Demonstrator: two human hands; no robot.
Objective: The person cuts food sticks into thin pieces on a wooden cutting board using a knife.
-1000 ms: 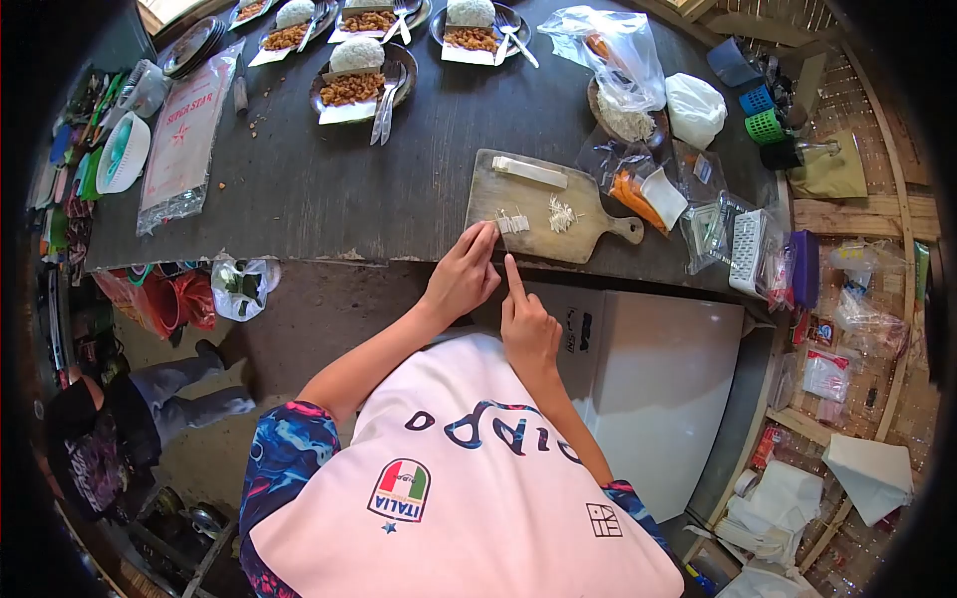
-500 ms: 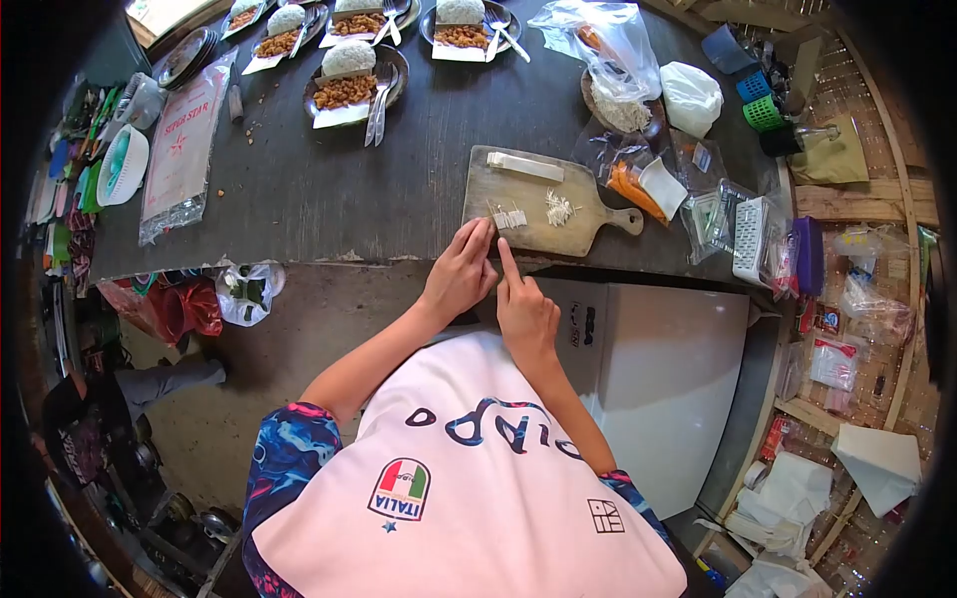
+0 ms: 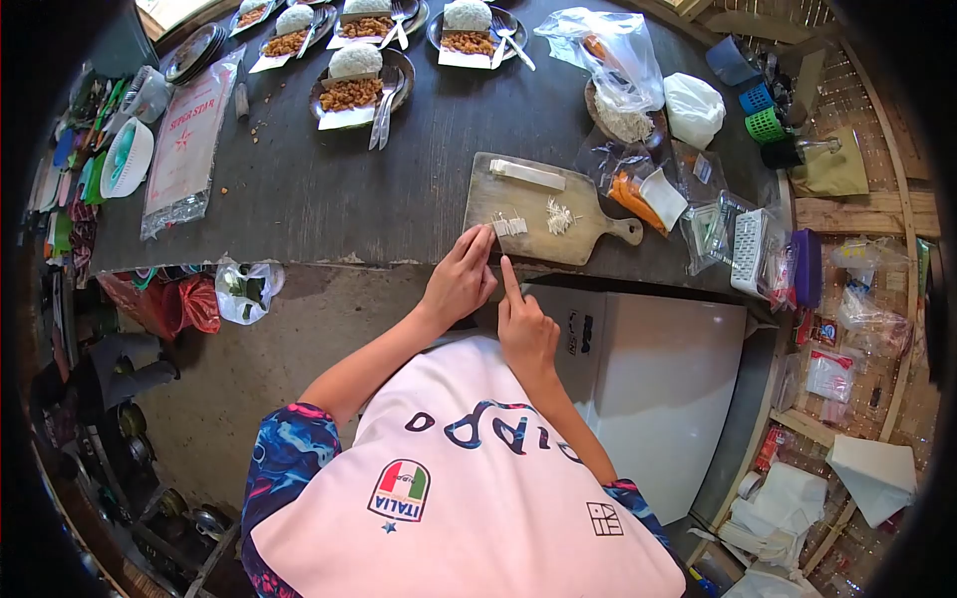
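Note:
At the near-left corner of a wooden cutting board (image 3: 543,224), the fingers of my left hand (image 3: 461,275) are pressed together; anything between them is too small to make out. Beside them my right hand (image 3: 529,327) has its index finger stretched towards the board's near edge, the other fingers curled, with nothing visible in it. A row of small white pieces with thin sticks (image 3: 510,226) lies on the board just past my left fingertips. Farther right is a loose pile of thin pale sticks (image 3: 561,216). A white strip (image 3: 527,174) lies along the board's far side.
Plates with rice, brown food, forks and spoons (image 3: 356,88) stand across the dark table (image 3: 329,199). Right of the board are an orange packet (image 3: 636,197), a bowl of pale powder (image 3: 625,122) and a white basket (image 3: 750,242). A white fridge (image 3: 663,379) stands below.
My right index finger has drawn back slightly from the board's edge. My left hand stays nearly in place. The view has shifted slightly, and a person's leg at left has moved left.

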